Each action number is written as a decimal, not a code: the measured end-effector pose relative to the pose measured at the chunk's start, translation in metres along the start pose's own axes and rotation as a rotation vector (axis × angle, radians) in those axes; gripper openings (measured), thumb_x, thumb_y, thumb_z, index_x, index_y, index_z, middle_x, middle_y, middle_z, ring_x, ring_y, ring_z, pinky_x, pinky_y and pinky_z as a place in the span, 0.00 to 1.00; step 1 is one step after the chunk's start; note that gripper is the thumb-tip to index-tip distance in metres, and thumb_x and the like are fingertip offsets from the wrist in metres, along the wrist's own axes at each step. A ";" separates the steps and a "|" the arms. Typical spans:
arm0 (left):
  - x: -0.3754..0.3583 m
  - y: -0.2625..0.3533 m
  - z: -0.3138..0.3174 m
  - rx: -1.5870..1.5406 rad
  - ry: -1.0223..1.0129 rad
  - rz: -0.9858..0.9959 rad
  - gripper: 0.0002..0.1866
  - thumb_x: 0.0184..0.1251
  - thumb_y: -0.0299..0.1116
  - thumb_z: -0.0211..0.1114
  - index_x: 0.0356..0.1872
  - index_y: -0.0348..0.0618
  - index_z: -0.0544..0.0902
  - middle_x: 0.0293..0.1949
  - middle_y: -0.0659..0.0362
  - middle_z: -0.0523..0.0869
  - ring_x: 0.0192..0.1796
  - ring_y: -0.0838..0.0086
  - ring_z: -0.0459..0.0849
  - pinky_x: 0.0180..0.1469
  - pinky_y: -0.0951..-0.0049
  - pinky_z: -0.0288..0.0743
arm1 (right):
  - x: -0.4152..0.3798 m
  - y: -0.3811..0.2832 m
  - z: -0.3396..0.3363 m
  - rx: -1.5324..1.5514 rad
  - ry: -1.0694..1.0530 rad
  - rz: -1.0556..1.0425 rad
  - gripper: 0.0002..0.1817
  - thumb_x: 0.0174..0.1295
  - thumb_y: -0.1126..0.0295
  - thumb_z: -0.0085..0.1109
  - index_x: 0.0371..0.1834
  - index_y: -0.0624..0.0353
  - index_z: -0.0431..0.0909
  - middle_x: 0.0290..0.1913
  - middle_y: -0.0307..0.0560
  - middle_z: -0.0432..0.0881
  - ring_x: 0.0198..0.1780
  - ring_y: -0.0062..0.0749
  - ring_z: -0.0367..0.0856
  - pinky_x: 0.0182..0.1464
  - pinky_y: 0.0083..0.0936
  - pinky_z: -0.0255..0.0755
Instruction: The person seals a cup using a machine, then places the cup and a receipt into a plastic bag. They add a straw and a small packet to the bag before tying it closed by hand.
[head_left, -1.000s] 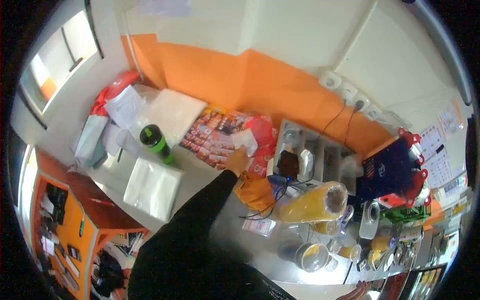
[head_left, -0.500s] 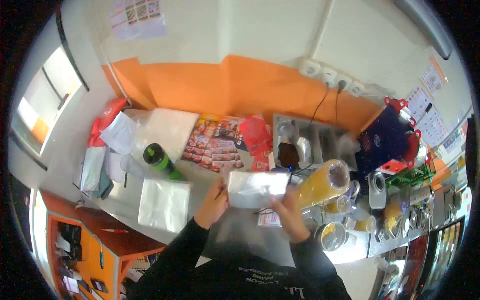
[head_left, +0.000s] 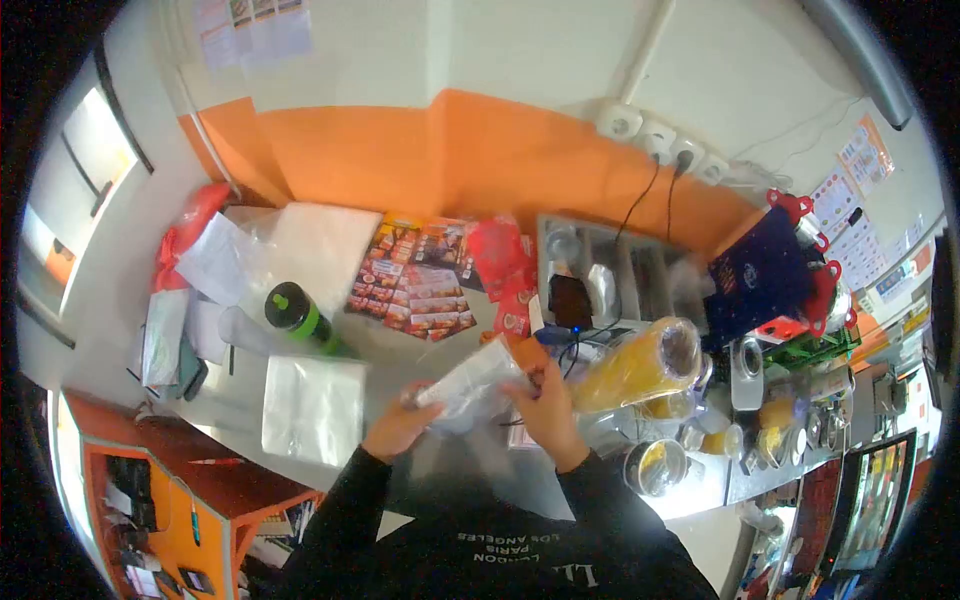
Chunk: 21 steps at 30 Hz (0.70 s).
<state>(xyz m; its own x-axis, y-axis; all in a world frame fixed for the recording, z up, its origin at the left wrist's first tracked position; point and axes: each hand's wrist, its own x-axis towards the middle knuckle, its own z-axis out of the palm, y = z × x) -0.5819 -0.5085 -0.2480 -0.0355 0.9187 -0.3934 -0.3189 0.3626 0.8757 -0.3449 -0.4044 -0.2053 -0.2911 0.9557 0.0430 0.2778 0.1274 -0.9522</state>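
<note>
Tilted since the earlier head view, where it lay nearly level between the hands, the plastic bag (head_left: pixel 468 388) now slants over the near part of the counter (head_left: pixel 395 365). Around it, the flyers (head_left: pixel 425 290) and a red packet (head_left: pixel 500 260) lie beyond, and a stack of clear bags (head_left: pixel 314 412) sits to the left, with a green and black bottle (head_left: pixel 295 315) just behind the stack. Close behind the right end is an orange cloth (head_left: pixel 530 353), partly hidden by the right hand (head_left: pixel 548 412); a big yellow roll (head_left: pixel 645 368) stands in the way to the right. The bag's long axis runs from lower left to upper right, away from the body. The left hand (head_left: pixel 400 424) is clamped on its lower left end, thumb on top; the right thumb and fingers pinch its right end.
</note>
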 end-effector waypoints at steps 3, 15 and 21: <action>0.007 -0.003 0.019 -0.122 0.004 0.011 0.19 0.68 0.34 0.67 0.56 0.45 0.73 0.43 0.58 0.82 0.39 0.76 0.82 0.40 0.74 0.79 | 0.005 -0.013 -0.020 0.001 -0.122 0.045 0.14 0.63 0.67 0.67 0.43 0.67 0.77 0.39 0.46 0.79 0.38 0.27 0.76 0.37 0.28 0.70; 0.000 -0.015 0.001 0.450 -0.001 0.149 0.31 0.55 0.43 0.78 0.55 0.41 0.75 0.45 0.59 0.81 0.46 0.76 0.79 0.49 0.73 0.75 | -0.021 0.006 -0.040 0.248 -0.536 0.399 0.10 0.66 0.67 0.63 0.44 0.62 0.82 0.36 0.35 0.82 0.39 0.16 0.78 0.45 0.17 0.71; -0.038 0.017 0.014 0.725 -0.192 0.419 0.53 0.43 0.44 0.83 0.70 0.39 0.63 0.58 0.50 0.74 0.59 0.63 0.76 0.62 0.65 0.69 | -0.043 -0.035 -0.016 0.123 -0.577 0.491 0.12 0.61 0.64 0.68 0.40 0.62 0.81 0.35 0.35 0.81 0.38 0.16 0.76 0.43 0.19 0.70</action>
<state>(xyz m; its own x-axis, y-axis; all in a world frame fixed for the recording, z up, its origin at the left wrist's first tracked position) -0.5730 -0.5354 -0.2147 0.1670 0.9860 -0.0004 0.3710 -0.0625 0.9265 -0.3275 -0.4463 -0.1689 -0.6014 0.6010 -0.5264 0.4044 -0.3392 -0.8493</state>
